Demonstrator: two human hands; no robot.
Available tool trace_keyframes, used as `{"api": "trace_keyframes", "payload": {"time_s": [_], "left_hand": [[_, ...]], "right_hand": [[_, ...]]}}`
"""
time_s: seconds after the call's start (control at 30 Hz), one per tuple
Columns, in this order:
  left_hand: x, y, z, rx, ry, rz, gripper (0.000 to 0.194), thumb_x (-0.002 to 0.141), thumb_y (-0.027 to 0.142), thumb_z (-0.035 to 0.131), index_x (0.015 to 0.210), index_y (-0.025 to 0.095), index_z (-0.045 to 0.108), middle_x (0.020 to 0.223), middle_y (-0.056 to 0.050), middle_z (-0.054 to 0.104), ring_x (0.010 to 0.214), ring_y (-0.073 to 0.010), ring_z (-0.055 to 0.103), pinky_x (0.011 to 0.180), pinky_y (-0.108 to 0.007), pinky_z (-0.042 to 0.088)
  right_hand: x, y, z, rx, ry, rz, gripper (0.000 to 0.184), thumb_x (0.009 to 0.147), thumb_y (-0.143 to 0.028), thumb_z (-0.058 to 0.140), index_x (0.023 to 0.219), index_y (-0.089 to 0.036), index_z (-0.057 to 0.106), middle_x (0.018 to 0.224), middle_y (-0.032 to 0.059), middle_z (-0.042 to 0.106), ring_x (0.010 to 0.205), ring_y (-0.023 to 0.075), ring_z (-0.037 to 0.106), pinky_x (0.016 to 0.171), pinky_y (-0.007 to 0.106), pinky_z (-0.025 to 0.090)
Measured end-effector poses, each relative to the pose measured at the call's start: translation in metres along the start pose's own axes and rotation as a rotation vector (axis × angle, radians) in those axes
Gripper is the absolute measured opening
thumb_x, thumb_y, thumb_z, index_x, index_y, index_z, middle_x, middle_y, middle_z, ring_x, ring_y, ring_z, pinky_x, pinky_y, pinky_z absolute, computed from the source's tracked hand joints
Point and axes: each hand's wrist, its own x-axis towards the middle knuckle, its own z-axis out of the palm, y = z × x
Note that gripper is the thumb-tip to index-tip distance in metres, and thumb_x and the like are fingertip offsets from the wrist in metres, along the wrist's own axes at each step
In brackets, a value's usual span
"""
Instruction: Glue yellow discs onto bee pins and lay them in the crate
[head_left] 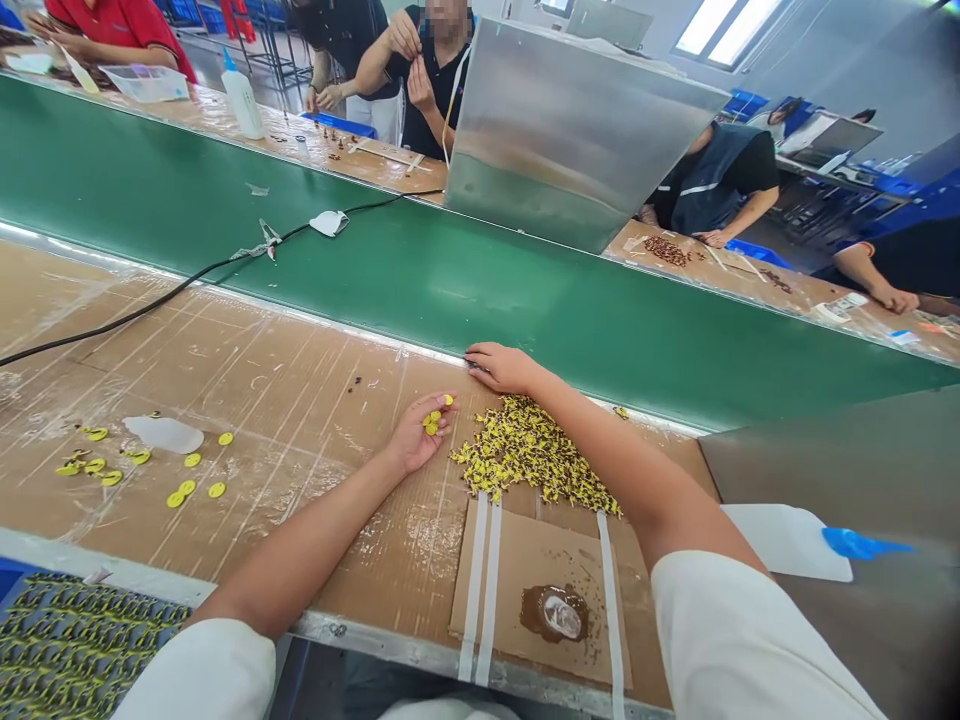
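Left hand (420, 436) holds yellow discs (432, 422) in curled fingers, round, no long axis, faces toward camera, left of yellow-dark pile (510, 450). Pile's long axis slants down-right. Right hand (504, 368) is at tabletop (300, 420) back edge, fingers pointing left, grip can't tell. Open room between left hand and loose discs (217, 490).

The left hand (414, 437) holds several flat, round yellow discs (432, 421) over the brown cardboard-covered bench (300, 400). The right hand (506, 368) is at the far side of a heap of small yellow-and-dark pieces (514, 455); whether it touches any is hard to tell. Beyond runs a flat green belt (420, 270).
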Motion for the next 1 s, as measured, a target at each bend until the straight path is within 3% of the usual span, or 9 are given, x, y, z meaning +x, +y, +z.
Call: {"api": "trace_keyframes", "payload": {"time_s": [0.2, 0.4, 0.53, 0.63, 0.73, 0.87, 1.0], "left_hand": [[0.001, 0.000, 0.000, 0.003, -0.002, 0.001, 0.032, 0.068, 0.022, 0.083, 0.096, 0.010, 0.075, 0.082, -0.006, 0.072, 0.054, -0.0027, 0.047, 0.047, -0.016, 0.034], [0.000, 0.000, 0.000, 0.006, -0.003, 0.011, 0.032, 0.069, 0.022, 0.083, 0.097, 0.010, 0.075, 0.082, -0.006, 0.072, 0.055, -0.0027, 0.046, 0.047, -0.015, 0.035], [0.000, 0.001, 0.000, 0.009, -0.005, 0.011, 0.031, 0.069, 0.023, 0.083, 0.096, 0.010, 0.075, 0.082, -0.006, 0.072, 0.055, -0.0030, 0.046, 0.047, -0.016, 0.035], [-0.001, 0.001, 0.001, 0.010, -0.010, 0.008, 0.031, 0.069, 0.023, 0.082, 0.097, 0.011, 0.075, 0.083, -0.007, 0.072, 0.055, -0.0031, 0.046, 0.047, -0.016, 0.034], [-0.001, 0.001, 0.001, 0.008, -0.011, 0.007, 0.031, 0.070, 0.024, 0.082, 0.097, 0.010, 0.074, 0.082, -0.006, 0.071, 0.055, -0.0029, 0.046, 0.047, -0.016, 0.034], [-0.001, 0.001, 0.002, 0.008, -0.015, 0.005, 0.030, 0.069, 0.023, 0.082, 0.095, 0.012, 0.074, 0.082, -0.006, 0.071, 0.055, -0.0033, 0.046, 0.048, -0.016, 0.035], [0.000, 0.001, 0.003, 0.010, -0.021, 0.009, 0.028, 0.069, 0.023, 0.082, 0.094, 0.012, 0.074, 0.082, -0.005, 0.070, 0.055, -0.0030, 0.046, 0.047, -0.016, 0.034]], "right_hand": [[-0.063, 0.010, -0.016, 0.027, 0.043, 0.067, 0.052, 0.101, -0.051, 0.035, 0.109, -0.020, 0.076, 0.115, 0.0139, 0.071, 0.109, 0.0277, 0.066, 0.099, 0.045, 0.053], [-0.099, -0.013, -0.018, 0.094, 0.039, 0.072, 0.043, 0.094, -0.057, 0.052, 0.115, -0.027, 0.075, 0.116, 0.0077, 0.074, 0.108, 0.0248, 0.068, 0.097, 0.038, 0.053], [-0.104, -0.010, -0.021, 0.125, 0.109, 0.178, 0.047, 0.096, -0.058, 0.047, 0.121, -0.028, 0.073, 0.120, 0.0067, 0.074, 0.115, 0.0264, 0.067, 0.106, 0.042, 0.050], [-0.099, 0.010, -0.022, 0.141, 0.213, 0.353, 0.059, 0.100, -0.057, 0.034, 0.142, -0.022, 0.058, 0.141, 0.0096, 0.063, 0.131, 0.0296, 0.059, 0.113, 0.049, 0.045], [-0.096, 0.026, -0.016, 0.171, 0.204, 0.444, 0.063, 0.101, -0.056, 0.030, 0.152, -0.022, 0.044, 0.151, 0.0075, 0.053, 0.139, 0.0289, 0.053, 0.117, 0.050, 0.042], [-0.103, 0.020, 0.000, 0.193, 0.129, 0.467, 0.064, 0.098, -0.061, 0.038, 0.148, -0.022, 0.051, 0.155, 0.0090, 0.048, 0.141, 0.0301, 0.050, 0.119, 0.048, 0.041], [-0.119, -0.001, 0.007, 0.187, 0.126, 0.482, 0.064, 0.098, -0.064, 0.036, 0.137, -0.020, 0.061, 0.149, 0.0128, 0.054, 0.139, 0.0320, 0.052, 0.120, 0.051, 0.039]]}}
